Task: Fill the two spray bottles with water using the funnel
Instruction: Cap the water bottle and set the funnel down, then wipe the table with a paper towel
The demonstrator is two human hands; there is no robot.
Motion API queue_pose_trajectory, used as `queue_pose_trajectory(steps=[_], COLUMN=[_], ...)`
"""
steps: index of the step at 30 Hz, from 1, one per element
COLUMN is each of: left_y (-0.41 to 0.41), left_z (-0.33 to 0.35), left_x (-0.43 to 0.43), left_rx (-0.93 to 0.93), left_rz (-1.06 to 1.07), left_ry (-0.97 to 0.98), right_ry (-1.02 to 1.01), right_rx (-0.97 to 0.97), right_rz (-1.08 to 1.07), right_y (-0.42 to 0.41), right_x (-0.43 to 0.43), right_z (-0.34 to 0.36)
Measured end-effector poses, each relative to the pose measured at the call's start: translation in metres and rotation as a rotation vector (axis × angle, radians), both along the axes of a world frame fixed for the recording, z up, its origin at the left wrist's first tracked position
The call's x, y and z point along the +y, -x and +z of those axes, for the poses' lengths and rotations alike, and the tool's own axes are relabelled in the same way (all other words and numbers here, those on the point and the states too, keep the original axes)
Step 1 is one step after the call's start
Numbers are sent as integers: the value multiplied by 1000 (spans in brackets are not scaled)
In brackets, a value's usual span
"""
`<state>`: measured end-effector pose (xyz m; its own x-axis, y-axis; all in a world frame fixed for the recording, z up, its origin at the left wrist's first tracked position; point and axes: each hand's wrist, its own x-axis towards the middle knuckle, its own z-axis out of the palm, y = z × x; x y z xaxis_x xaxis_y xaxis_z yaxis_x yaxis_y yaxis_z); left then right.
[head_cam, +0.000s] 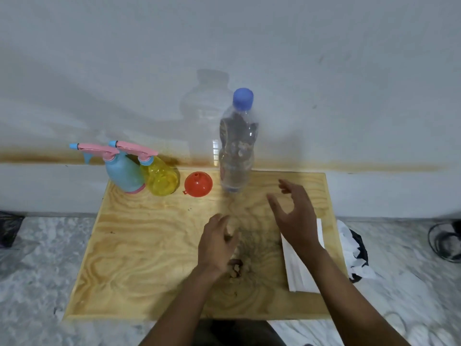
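Plywood board (149, 245) on a pale marbled floor, pushed up to a white wall: that is what I have under both hands.

My right hand (296, 218) hovers over the board with its fingers (285, 186) spread and the thumb held wide, gripping nothing. My left hand (217, 245) hangs lower and nearer to me. Its fingers (230, 239) are loosely curled and blurred, and nothing is in them either.

Just beyond the right fingertips, a little to their left, the water bottle (237, 151) stands upright with its blue cap (243, 98) on. Clear liquid fills most of it. Its label is too blurred for me to read.

Beyond the left fingers and further left, well apart from them, the red funnel (198, 184) sits on its wide rim, spout up. Further left again stand the yellow spray bottle (162, 179) and the blue spray bottle (123, 176), touching each other. Both carry pink trigger heads, and I cannot tell what is inside either one.

Under my right forearm lies a folded white sheet (299, 270). Off the board's right edge sits a black bag (359, 245) holding crumpled white paper.
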<state>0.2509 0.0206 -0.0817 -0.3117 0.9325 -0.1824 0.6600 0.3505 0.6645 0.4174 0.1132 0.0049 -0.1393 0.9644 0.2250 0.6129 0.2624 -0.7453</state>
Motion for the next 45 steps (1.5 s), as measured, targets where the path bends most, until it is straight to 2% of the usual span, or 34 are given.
queue_pose_trajectory(steps=[7, 11, 15, 21, 31, 37, 40, 45], left_y=[-61, -74, -80, -80, -80, -80, -80, -81], left_z=[1, 2, 3, 3, 1, 1, 1, 0], left_x=[-11, -5, -4, -3, -3, -5, -5, -4], left_rx=[42, 216, 316, 294, 299, 296, 298, 284], left_rz=[-230, -338, -381, -370, -350, -342, -343, -336], left_ry=[187, 332, 376, 362, 347, 338, 333, 346], right_ry=[263, 401, 421, 352, 205, 299, 310, 175], right_rx=[-269, -405, -484, -470, -325, -464, -417, -309], right_rz=[-235, -285, -316, -293, -353, -307, -312, -401], right_y=[-80, -99, -100, -94, -93, -85, -84, -84], right_x=[-68, -82, -80, -73, -76, -78, -77, -86], right_z=[-64, -83, -92, -103, -98, -106, -106, -94])
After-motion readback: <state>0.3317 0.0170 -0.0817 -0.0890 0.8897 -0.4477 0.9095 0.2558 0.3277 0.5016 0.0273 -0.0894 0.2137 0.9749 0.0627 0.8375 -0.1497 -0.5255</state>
